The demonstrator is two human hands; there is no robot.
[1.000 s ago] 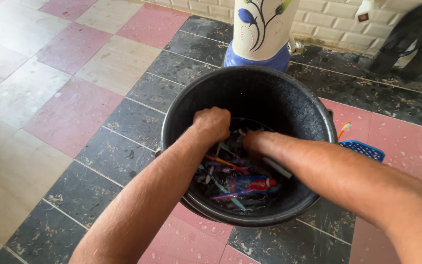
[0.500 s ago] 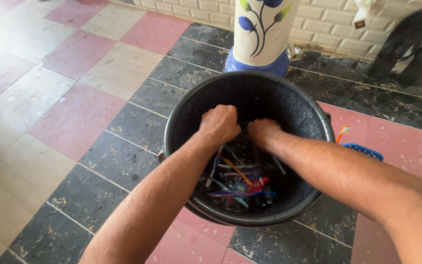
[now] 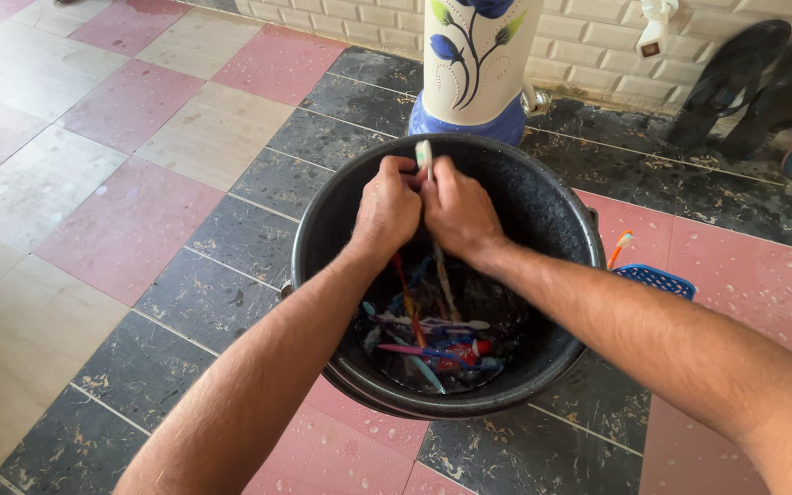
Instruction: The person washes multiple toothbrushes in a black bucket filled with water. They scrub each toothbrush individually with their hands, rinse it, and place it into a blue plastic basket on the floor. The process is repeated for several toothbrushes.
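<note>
A black plastic bucket (image 3: 552, 215) stands on the tiled floor, holding shallow water and several coloured toothbrushes (image 3: 433, 344). Both my hands are raised above its far side, pressed together. My left hand (image 3: 385, 209) and my right hand (image 3: 458, 213) are closed around a toothbrush (image 3: 424, 154) whose pale head sticks up between them; its handle hangs down below my hands. Other brush handles, red and pale, hang or lean under my hands, and I cannot tell which hand holds them.
A white and blue floral water cooler (image 3: 474, 60) stands behind the bucket against the tiled wall. A blue basket (image 3: 657, 278) with an orange toothbrush (image 3: 620, 246) sits to the right. Dark sandals (image 3: 735, 82) lie at the back right. The floor is wet.
Both hands have come up out of the bucket's bottom to above its far rim, now closed together around a toothbrush held upright. The view has shifted slightly.
</note>
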